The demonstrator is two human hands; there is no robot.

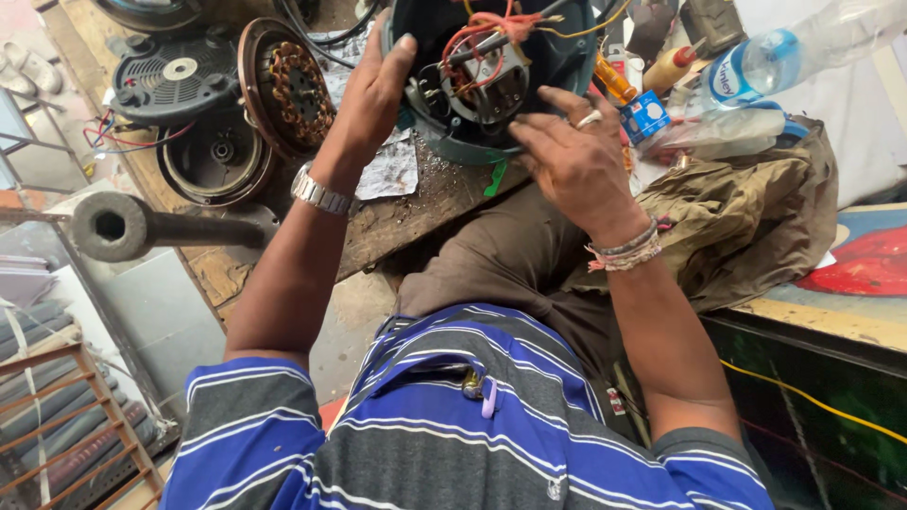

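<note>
Motor opened on the desk.
I see left hand gripping its rim, right hand fingers loose over wiring (stator upper left, out already); reassembly remains.

Copper-wound stator lies on the wooden bench, just beside a black vented motor cover and a round black housing. Clear plastic bottle lies right, above crumpled olive cloth. Grey metal pipe sticks out left.
</note>
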